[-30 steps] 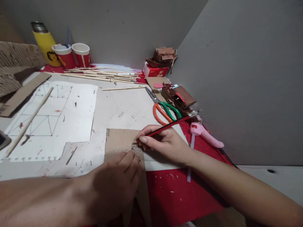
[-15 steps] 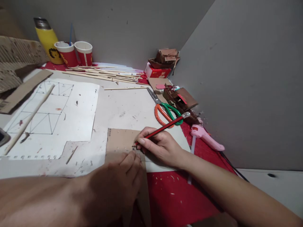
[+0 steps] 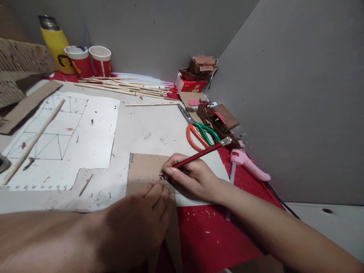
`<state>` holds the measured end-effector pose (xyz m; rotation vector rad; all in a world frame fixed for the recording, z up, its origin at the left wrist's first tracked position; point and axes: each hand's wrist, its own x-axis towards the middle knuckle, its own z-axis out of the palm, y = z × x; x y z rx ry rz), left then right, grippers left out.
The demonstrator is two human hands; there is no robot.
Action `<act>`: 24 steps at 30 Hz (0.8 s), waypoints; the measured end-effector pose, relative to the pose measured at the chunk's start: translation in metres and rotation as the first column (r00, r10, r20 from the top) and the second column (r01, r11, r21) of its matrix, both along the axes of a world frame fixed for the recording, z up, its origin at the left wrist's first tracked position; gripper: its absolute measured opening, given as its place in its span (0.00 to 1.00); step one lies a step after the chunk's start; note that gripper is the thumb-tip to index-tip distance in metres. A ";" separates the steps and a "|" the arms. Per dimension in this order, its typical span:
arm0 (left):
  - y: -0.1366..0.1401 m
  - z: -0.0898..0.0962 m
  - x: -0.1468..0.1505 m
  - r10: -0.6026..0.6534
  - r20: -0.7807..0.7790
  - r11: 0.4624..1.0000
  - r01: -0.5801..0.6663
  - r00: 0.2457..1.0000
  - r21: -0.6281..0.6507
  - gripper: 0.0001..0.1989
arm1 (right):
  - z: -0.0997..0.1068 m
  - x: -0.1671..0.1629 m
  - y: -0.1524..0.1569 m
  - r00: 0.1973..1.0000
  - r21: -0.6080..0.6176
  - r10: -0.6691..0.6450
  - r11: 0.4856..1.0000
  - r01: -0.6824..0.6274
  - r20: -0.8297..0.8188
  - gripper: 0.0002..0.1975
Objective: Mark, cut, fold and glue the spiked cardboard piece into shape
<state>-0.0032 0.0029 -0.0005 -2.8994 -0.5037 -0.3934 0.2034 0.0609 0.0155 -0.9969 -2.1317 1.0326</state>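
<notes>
A scuffed white tabletop (image 3: 148, 129) fills the frame's middle. On it, low centre, lies a flat brown cardboard rectangle (image 3: 143, 167), matte. The left hand (image 3: 136, 223) presses it, fingers flat. The right hand (image 3: 190, 176) pinches a slim red-and-black pencil (image 3: 199, 154), tip on the cardboard, long axis slanting toward upper right.

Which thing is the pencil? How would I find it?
Start at the brown cardboard sheet near the front of the table, where both hands meet. The right hand pinches a thin stick with its tip on the cardboard: that is the pencil. Unlike the pale wooden sticks at the back, it is red and black with a silver end.
</notes>
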 end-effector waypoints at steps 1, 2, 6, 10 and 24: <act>0.000 0.000 0.000 0.002 0.001 1.000 -0.002 1.000 -0.005 0.25 | 0.000 0.000 0.000 1.000 0.008 0.004 1.000 -0.004 0.004 0.09; 0.000 0.000 0.000 0.001 0.001 1.000 -0.001 1.000 -0.010 0.25 | 0.000 0.000 0.000 1.000 0.017 0.005 1.000 -0.005 0.007 0.09; -0.001 -0.001 -0.001 -0.002 -0.002 1.000 0.002 1.000 -0.014 0.26 | 0.000 -0.001 -0.001 1.000 0.045 -0.014 0.999 0.014 0.000 0.09; 0.000 0.002 0.000 -0.006 -0.016 1.000 0.006 1.000 -0.018 0.25 | -0.003 0.000 -0.001 0.999 0.024 -0.044 0.999 0.044 -0.018 0.09; 0.000 0.006 -0.001 -0.009 0.019 1.000 0.009 1.000 0.012 0.24 | -0.002 0.000 -0.003 0.999 0.040 -0.034 0.999 0.034 -0.019 0.08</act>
